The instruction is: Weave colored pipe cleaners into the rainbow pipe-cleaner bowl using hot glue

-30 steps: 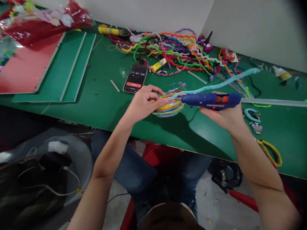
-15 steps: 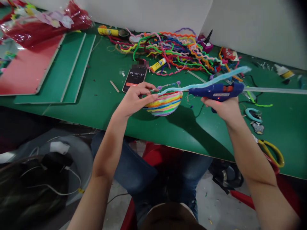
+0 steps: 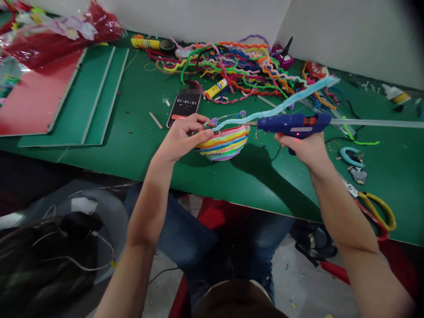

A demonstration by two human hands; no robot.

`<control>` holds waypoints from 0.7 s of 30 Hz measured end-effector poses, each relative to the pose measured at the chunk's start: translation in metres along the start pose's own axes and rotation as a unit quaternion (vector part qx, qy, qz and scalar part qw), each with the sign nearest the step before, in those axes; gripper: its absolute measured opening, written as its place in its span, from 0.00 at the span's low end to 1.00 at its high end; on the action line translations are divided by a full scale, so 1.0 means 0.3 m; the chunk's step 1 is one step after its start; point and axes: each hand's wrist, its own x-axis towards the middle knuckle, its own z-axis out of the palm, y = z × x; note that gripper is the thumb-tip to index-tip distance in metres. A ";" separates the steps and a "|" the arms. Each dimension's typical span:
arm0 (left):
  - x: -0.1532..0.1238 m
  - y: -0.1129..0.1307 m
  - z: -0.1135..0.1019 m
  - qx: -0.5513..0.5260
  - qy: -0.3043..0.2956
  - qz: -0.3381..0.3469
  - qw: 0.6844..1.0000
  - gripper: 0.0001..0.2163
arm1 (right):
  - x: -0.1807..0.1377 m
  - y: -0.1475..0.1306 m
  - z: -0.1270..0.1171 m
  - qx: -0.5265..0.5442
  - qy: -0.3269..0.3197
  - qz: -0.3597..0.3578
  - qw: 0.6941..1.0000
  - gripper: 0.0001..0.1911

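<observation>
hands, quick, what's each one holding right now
Left hand: closed, pinching the rim of the striped bowl.
Right hand: closed around the blue glue gun.

my phone (image 3: 183,111) face-up on the tabletop (image 3: 132,145), timer on screen | yellow glue tube (image 3: 216,88) just beside it | tangled pipe cleaners (image 3: 238,66) by the wall | green boards (image 3: 96,97) on my left | scissors (image 3: 377,212) at my right

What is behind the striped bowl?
A phone showing a timer, then a pile of pipe cleaners. The left hand grips the bowl rim, the right hand a glue gun; the bowl's inside is hidden.
</observation>
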 end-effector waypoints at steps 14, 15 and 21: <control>0.000 -0.011 0.000 -0.017 0.001 0.008 1.000 0.16 | -0.003 0.002 0.006 -0.027 0.005 0.011 1.000 0.07; 0.000 -0.011 0.000 -0.019 0.001 0.009 1.000 0.16 | -0.002 0.001 0.006 -0.036 0.002 0.011 0.999 0.08; 0.002 -0.017 0.000 -0.027 -0.001 0.020 0.999 0.17 | 0.002 0.067 -0.051 -0.043 0.028 0.026 0.998 0.08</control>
